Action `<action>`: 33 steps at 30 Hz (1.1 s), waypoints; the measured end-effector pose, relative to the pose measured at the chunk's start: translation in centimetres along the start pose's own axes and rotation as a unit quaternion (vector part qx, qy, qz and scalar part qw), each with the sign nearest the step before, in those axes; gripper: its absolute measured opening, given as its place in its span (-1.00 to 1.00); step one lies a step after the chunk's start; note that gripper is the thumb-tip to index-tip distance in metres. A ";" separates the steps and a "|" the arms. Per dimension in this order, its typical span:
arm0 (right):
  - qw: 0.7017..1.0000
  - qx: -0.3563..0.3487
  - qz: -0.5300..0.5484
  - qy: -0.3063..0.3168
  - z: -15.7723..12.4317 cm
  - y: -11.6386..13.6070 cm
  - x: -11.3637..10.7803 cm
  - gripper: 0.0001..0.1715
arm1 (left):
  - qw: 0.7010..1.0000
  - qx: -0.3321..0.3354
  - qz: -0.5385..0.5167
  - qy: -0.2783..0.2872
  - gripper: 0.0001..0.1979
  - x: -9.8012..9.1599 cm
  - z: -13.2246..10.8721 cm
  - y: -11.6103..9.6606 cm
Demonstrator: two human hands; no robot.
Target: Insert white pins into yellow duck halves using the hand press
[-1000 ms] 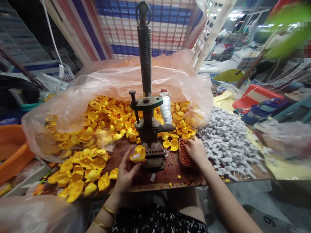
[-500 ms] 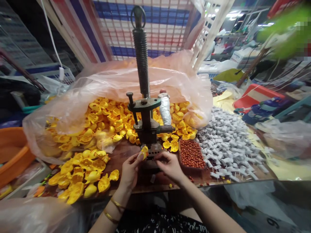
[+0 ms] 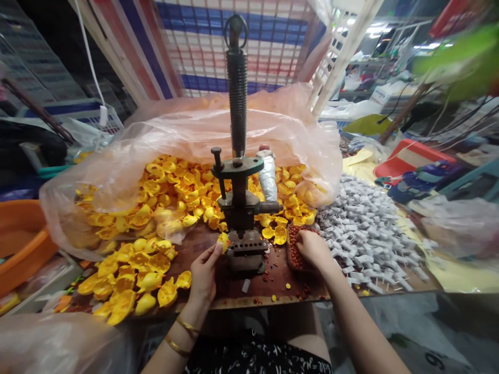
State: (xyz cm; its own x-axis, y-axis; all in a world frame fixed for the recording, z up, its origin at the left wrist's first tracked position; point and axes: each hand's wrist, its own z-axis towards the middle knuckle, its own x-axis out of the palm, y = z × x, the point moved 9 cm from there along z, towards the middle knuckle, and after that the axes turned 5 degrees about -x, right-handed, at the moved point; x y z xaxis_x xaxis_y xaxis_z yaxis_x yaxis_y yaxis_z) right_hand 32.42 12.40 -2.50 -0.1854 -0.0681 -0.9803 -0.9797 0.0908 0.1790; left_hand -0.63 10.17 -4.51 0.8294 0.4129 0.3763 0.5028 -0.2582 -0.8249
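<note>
My left hand [image 3: 204, 274] pinches a yellow plastic shell [image 3: 223, 242] and holds it against the left side of the small metal hand press [image 3: 242, 228], which has a tall spring column. My right hand [image 3: 314, 248] lies curled over the tray of small red beads [image 3: 293, 250] just right of the press; whether it holds any bead is hidden. More yellow shells [image 3: 132, 280] lie loose on the wooden board left of my left hand.
A big clear plastic bag [image 3: 187, 130] full of yellow shells sits behind the press. A heap of small grey-white parts [image 3: 366, 228] covers the right side. An orange tub [image 3: 19, 244] stands far left. A red tray [image 3: 413, 156] and clutter lie far right.
My right hand left the front of the press and went back to the bead tray. My left hand keeps the yellow shell at the press.
</note>
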 end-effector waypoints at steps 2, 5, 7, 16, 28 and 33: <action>1.000 -0.010 0.004 -0.001 0.0 0.0 0.2 -0.86 | 1.000 -0.007 0.009 0.006 -0.58 0.1 -0.1 0.2; 1.000 -0.016 0.014 -0.006 -0.2 -0.1 0.2 -0.86 | 1.000 -0.014 0.014 0.006 -0.58 0.0 -0.2 0.1; 0.999 -0.020 0.043 -0.028 -0.3 -0.4 -0.3 -0.86 | 1.000 -0.017 0.017 0.013 -0.59 0.0 -0.3 -0.1; 0.834 -0.185 0.506 -0.117 -3.1 9.8 -3.2 -0.85 | 0.997 -0.044 0.033 0.061 -0.58 1.3 -1.3 0.4; 0.783 -0.207 0.569 -0.142 -4.6 15.6 -1.7 -0.87 | 0.993 -0.054 0.028 0.101 -0.62 2.5 -2.4 0.5; 0.796 -0.242 0.537 -0.141 -4.9 16.1 -2.2 -0.86 | 0.991 -0.061 0.017 0.121 -0.61 2.6 -2.4 0.7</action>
State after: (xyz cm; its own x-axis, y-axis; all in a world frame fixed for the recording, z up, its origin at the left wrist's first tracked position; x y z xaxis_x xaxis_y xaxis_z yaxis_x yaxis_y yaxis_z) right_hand 16.70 9.13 2.90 -0.9779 0.0218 -0.2081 -0.1953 -0.4515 0.8706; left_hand 2.52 8.94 -3.10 0.8729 0.1854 0.4513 0.4873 -0.3786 -0.7869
